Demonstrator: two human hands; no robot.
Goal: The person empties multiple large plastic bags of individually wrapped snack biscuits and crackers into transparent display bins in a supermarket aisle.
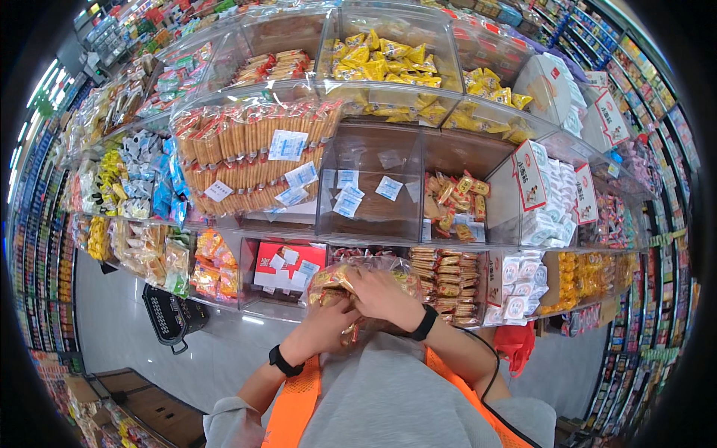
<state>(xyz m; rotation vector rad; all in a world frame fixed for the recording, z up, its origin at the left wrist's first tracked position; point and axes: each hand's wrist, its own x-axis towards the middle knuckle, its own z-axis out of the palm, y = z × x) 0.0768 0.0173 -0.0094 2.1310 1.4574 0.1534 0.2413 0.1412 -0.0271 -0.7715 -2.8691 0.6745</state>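
Close to my body, both hands are on a clear plastic bag [406, 274] of small snacks in gold and red wrappers. My left hand [330, 322] grips its near left side, and my right hand [378, 294] is curled over its top. The fingertips meet among the wrappers, so exactly what they pinch is hidden. Just beyond the bag is a clear acrylic bin [369, 215] with a brown bottom, holding a few printed paper slips [348, 200]. To its right, another bin contains loose gold-and-red packets [462, 193].
A large clear bag of stick-shaped biscuits [235, 151] lies across the bins at left. Yellow triangular packets [386, 59] fill upper bins. White packets [552, 196] stand at right beside a white sign [527, 175]. A black shopping basket [171, 313] rests on the floor at left.
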